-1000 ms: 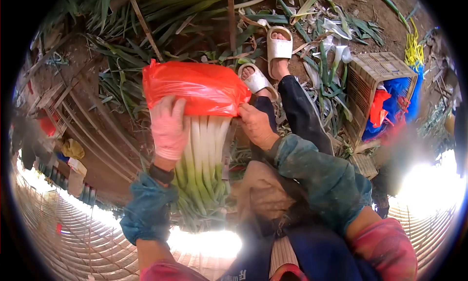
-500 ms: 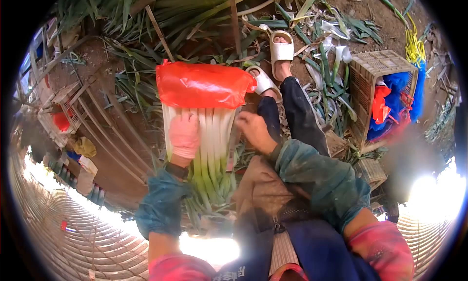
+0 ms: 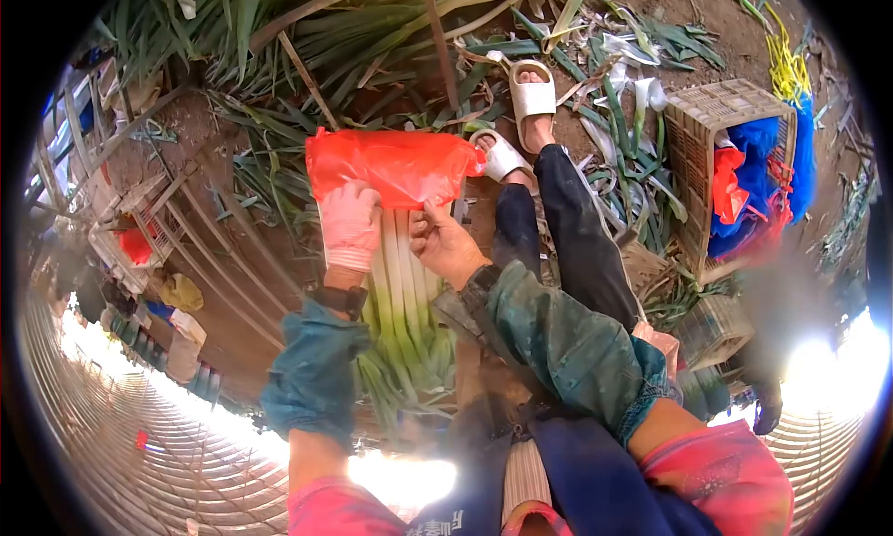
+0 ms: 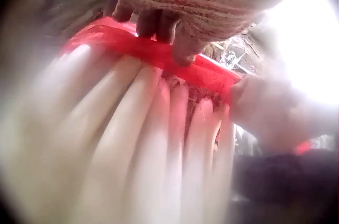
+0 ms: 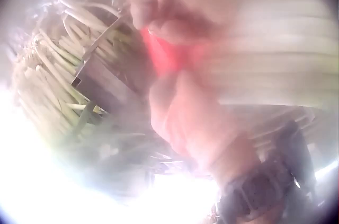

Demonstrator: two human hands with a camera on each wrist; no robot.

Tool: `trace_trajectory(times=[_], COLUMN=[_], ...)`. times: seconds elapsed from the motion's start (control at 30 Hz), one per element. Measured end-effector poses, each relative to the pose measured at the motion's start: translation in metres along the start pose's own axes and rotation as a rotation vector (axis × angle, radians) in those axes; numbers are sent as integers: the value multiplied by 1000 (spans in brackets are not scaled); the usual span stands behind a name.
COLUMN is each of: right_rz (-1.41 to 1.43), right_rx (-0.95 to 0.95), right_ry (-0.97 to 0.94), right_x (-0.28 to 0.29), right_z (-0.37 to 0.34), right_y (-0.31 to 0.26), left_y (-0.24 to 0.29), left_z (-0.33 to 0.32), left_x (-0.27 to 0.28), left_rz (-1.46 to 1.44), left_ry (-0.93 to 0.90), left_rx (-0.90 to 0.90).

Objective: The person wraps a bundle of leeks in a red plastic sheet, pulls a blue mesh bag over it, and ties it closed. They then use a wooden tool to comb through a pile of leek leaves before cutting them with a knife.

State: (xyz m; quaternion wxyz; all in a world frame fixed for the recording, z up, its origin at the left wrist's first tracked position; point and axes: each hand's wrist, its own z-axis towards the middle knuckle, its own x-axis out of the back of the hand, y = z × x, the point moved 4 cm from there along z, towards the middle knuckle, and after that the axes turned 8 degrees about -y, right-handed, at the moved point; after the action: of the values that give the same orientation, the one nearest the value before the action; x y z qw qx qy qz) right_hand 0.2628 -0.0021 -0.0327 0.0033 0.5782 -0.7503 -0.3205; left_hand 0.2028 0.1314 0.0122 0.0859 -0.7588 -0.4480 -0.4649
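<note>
A bundle of leeks [image 3: 395, 285] lies with its white ends tucked under a red plastic bag [image 3: 391, 159] and its green tops toward the person. My left hand [image 3: 352, 224], in a pale pink glove, grips the bag's near edge at the left, fingertips on the red plastic in the left wrist view. To its right, my bare right hand [image 3: 446, 243] pinches that same edge near the middle, over the white stalks. Red plastic [image 5: 172, 54] stretches between both hands in the right wrist view. White stalks and roots [image 4: 204, 107] show beneath the edge in the left wrist view.
More leeks [image 3: 372, 34] are heaped beyond the bag. A plastic crate [image 3: 684, 173] with blue and red bags stands on its side at the right. The person's slippered feet [image 3: 532, 99] are just right of the bundle. Leaf scraps litter the soil; curved slats [image 3: 209, 248] lie left.
Half a second ago the left hand was on the stalks and the right hand beside them. Since then the left hand has moved up onto the bag's edge; the right has moved left to it.
</note>
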Motion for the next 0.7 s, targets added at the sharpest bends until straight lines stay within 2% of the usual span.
trace_trajectory(times=[0.07,0.17,0.3,0.43,0.5,0.6,0.7], right_rz=[-86,-119,-194,-3,104,26,205], right_rx=[19,-1,13,17,-17,-22,-30], right_ry=[8,-13,45,-40,-66,-155,-141], right_x=[0,-3,-4,-26,-23,-17,1], right_z=[0,5,-8,-8,12,11,-6], right_y=[-4,-5,-4,3,-1,-2,-5], left_y=[11,33,10,6,3,2,4], left_z=[1,-1,5,9,9,11,9], left_x=[5,8,-15,4,2,2,-5], left_rz=[39,150,52,79,49,11,30], left_ry=[193,181,55,-156,-169,-188,-261], left_rx=[-13,17,45,-54,-50,-17,6])
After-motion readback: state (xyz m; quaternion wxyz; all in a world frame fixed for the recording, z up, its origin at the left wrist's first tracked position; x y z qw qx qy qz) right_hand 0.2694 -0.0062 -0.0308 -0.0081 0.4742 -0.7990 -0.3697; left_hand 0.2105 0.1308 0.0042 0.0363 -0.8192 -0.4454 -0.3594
